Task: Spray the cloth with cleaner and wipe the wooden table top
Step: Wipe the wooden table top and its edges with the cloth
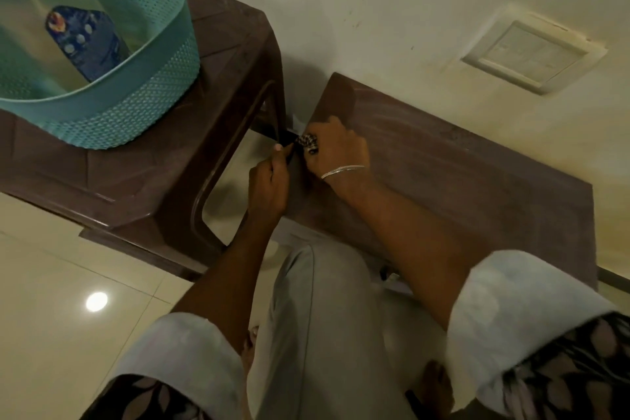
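right hand [341, 152] grips cloth [308, 143]; left hand [269, 186] alongside

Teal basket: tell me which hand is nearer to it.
Left. The left hand is over the gap between stool and table, down-right of the teal basket; the right hand lies farther right, gripping the cloth at the table edge.

A brown wooden table top [460, 174] spreads out to the right of the right hand [341, 150] and sits against the wall. The hand rests on the table's left corner and holds a small checked cloth [308, 143] at the edge. To the left of the hand stands a brown stool [143, 181]. A blue-green basket [143, 106] sits on top of it. Under the hand is a shiny pale floor [44, 283].
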